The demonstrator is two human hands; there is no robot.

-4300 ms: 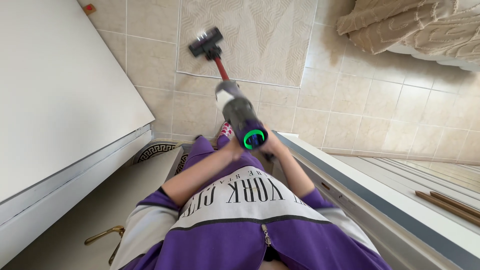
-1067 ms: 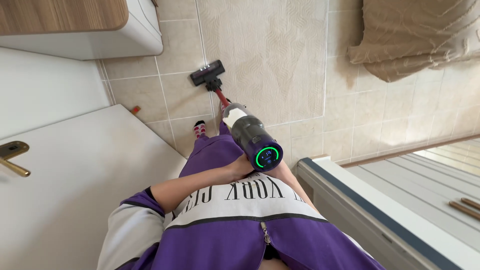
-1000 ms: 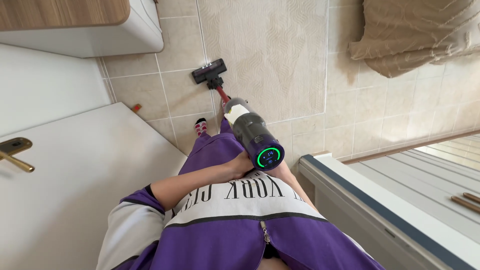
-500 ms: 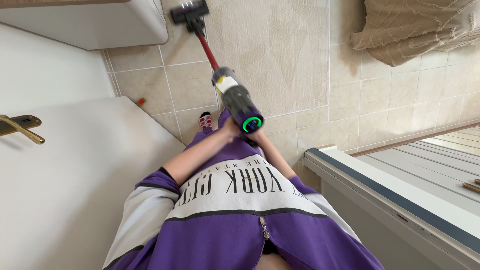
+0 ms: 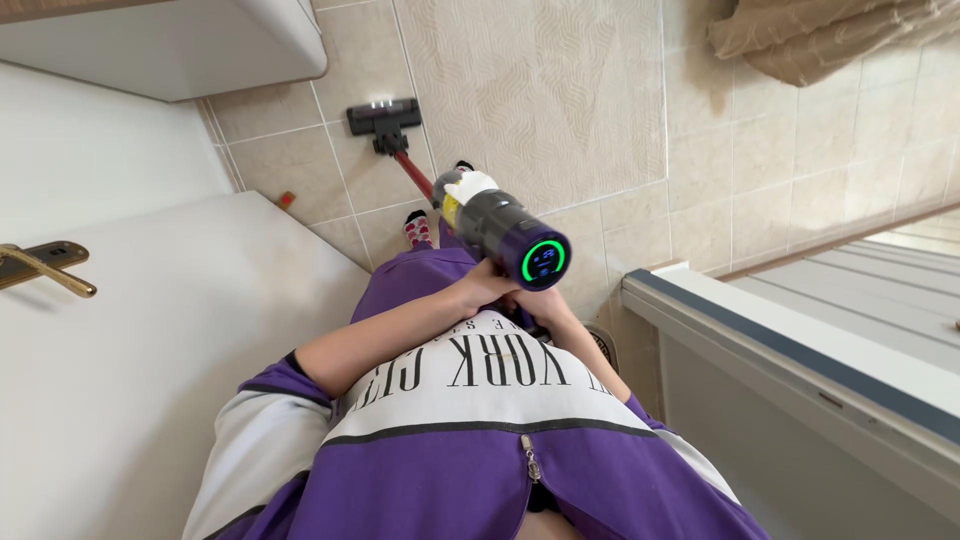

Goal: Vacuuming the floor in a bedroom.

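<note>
Gripping the cordless vacuum (image 5: 500, 228) at its handle, left hand (image 5: 483, 291) and right hand (image 5: 540, 303) close together; its floor head (image 5: 382, 116) rests on tile at eleven o'clock, beside the rug (image 5: 530, 90).

The floor (image 5: 790, 150) was beige tile with pale grout lines. A cream patterned rug (image 5: 530, 90) lay flat on it. The vacuum head (image 5: 383, 116) rested on the tiles just beside the rug's left edge. A small orange scrap (image 5: 287, 199) lay on a tile near the white door (image 5: 150, 350).
</note>
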